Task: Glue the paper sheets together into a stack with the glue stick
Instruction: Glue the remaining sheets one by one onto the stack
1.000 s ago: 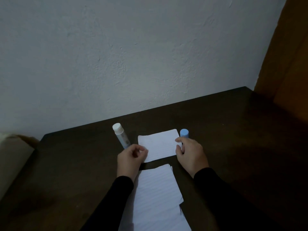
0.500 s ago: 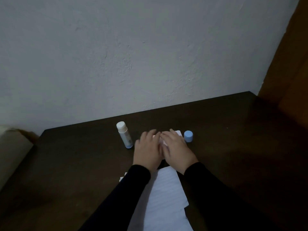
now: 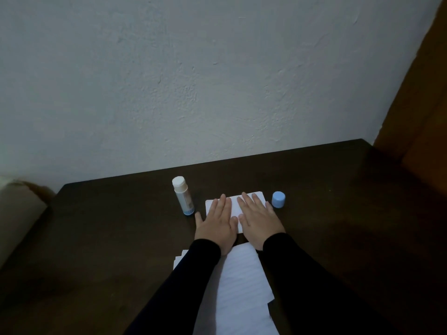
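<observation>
Where hands [image 3: 238, 222] press, small white sheet [image 3: 235, 204]

glue stick [image 3: 183, 197] label blurred, no text readable anywhere

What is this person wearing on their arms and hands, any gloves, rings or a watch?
Both arms wear long, plain black sleeves reaching the wrists. The left hand and right hand are bare: no gloves, and no rings or watch visible in this dim view.
</observation>
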A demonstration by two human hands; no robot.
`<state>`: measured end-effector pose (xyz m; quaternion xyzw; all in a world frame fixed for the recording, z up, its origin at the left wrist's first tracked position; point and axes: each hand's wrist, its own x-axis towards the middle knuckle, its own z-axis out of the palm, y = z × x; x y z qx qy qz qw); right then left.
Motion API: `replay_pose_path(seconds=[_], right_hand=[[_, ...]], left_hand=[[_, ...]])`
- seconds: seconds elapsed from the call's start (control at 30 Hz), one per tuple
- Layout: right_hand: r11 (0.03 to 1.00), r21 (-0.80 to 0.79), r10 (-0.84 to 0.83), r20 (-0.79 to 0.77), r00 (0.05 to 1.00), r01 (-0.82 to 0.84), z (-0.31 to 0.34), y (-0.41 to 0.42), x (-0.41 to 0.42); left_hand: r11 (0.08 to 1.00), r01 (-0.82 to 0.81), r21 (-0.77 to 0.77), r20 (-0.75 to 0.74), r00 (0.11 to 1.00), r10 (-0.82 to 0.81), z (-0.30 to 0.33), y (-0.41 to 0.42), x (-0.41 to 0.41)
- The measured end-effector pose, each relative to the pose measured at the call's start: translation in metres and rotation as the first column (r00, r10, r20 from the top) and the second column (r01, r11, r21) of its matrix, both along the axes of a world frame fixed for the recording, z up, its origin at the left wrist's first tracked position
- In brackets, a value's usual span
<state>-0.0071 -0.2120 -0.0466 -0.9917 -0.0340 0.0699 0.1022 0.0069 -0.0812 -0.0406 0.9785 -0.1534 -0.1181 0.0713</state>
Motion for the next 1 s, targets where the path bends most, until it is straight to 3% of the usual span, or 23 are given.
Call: replay_pose_path(seconds=[0.53, 0.63, 0.73, 0.87, 1.0], right_hand=[[0.965, -0.035, -0.263, -0.066, 0.962, 0.261, -0.004, 0.006, -0.021], [0.962, -0.073, -0.269, -0.116, 0.956, 0.262, 0.002, 0.010, -0.024], [0.973, -0.056, -0.227, -0.043, 0.973, 0.225, 0.015, 0.006, -0.015], [0.999, -0.035, -0.020, -0.035, 0.999, 0.018, 0.013, -0.005, 0.000], [0.992, -0.021, -0.127, -0.068, 0.990, 0.126, 0.002, -0.007, 0.001]], left_hand=[[0.981, -0.124, 0.147, -0.048, 0.990, 0.132, 0.010, 0.016, -0.016], [0.980, -0.141, 0.142, 0.090, 0.988, 0.129, 0.021, 0.010, -0.015], [0.995, -0.049, 0.084, 0.199, 0.979, 0.032, 0.024, 0.004, -0.013], [0.998, 0.034, 0.050, 0.044, 0.998, -0.037, 0.009, 0.011, -0.005], [0.997, -0.054, 0.054, 0.000, 0.999, 0.054, 0.003, 0.020, -0.004]])
